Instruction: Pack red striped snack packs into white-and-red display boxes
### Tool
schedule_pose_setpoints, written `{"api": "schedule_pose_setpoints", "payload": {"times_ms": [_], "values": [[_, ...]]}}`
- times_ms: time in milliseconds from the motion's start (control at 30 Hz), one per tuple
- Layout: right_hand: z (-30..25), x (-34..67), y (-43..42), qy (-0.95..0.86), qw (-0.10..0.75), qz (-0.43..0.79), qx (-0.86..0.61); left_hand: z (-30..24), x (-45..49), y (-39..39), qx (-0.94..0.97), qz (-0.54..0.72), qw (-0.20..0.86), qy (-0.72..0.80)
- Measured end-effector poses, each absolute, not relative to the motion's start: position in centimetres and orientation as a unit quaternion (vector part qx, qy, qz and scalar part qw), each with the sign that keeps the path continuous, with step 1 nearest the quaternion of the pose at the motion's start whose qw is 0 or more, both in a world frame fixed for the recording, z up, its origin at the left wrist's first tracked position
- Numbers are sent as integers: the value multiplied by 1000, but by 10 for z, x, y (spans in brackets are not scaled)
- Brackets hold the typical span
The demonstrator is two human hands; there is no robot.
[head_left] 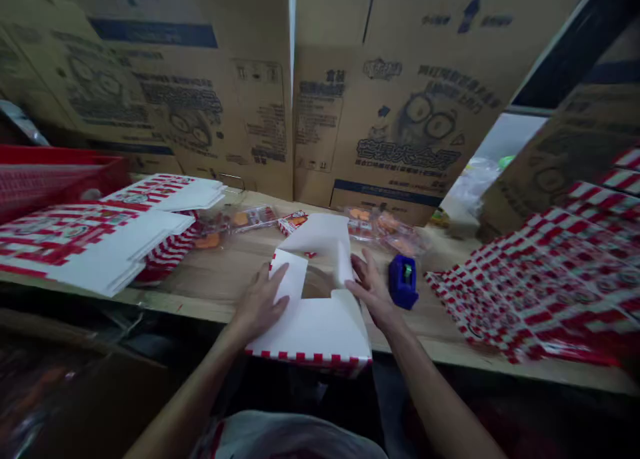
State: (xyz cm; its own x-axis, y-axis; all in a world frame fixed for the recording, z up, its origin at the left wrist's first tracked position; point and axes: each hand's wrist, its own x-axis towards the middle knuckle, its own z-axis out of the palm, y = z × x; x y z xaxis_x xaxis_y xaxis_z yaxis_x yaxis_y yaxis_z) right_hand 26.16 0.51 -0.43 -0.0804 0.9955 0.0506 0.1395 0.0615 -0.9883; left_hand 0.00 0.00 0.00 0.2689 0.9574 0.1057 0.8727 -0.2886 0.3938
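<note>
A red-and-white cardboard box [313, 325] sits at the front edge of the wooden table with its white inner flaps partly folded. One tall flap [327, 231] stands up at the far side, and an opening shows in the middle. My left hand [263, 299] holds the box's left side, its thumb and a finger spread over the left flap. Around the right edge, my right hand [371, 287] grips the raised right flap between thumb and fingers. A blue tape dispenser [403, 283] stands just right of my right hand.
Flat printed cartons [100, 235] lie stacked on the left beside a red crate [60, 179]. Clear packs with orange contents [250, 217] lie behind the box. Large brown cardboard boxes [370, 112] wall off the back. Striped cartons [540, 279] are piled at right.
</note>
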Motion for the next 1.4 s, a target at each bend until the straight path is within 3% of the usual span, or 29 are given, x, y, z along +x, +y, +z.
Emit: {"api": "schedule_pose_setpoints", "payload": {"times_ms": [167, 267, 500, 567, 667, 800, 867, 967, 1200, 1333, 1400], "values": [[-5, 241, 9, -698, 354, 287, -552, 4, 6, -6, 788, 135, 117, 589], [-9, 240, 1, -720, 341, 258, -547, 9, 6, -7, 789, 111, 106, 596], [23, 279, 58, -432, 598, 440, -512, 7, 2, -5, 796, 107, 137, 580], [46, 283, 89, -414, 550, 553, -470, 7, 3, -5, 801, 114, 143, 570], [70, 273, 113, -520, 398, 627, -423, 7, 3, -4, 799, 128, 147, 568], [66, 246, 96, -755, 157, 503, -391, 4, 1, -3, 794, 176, 179, 553], [56, 238, 79, -827, 95, 392, -392, 2, 0, -3, 783, 230, 203, 541], [42, 235, 63, -873, 81, 271, -397, 0, -2, -4, 742, 294, 242, 552], [23, 231, 53, -906, 68, 139, -394, -8, -1, -2, 736, 316, 243, 547], [34, 233, 58, -894, 102, 219, -377, -8, -1, -3, 695, 336, 282, 570], [41, 242, 65, -870, 171, 281, -368, -7, -3, -5, 668, 349, 313, 577]]}}
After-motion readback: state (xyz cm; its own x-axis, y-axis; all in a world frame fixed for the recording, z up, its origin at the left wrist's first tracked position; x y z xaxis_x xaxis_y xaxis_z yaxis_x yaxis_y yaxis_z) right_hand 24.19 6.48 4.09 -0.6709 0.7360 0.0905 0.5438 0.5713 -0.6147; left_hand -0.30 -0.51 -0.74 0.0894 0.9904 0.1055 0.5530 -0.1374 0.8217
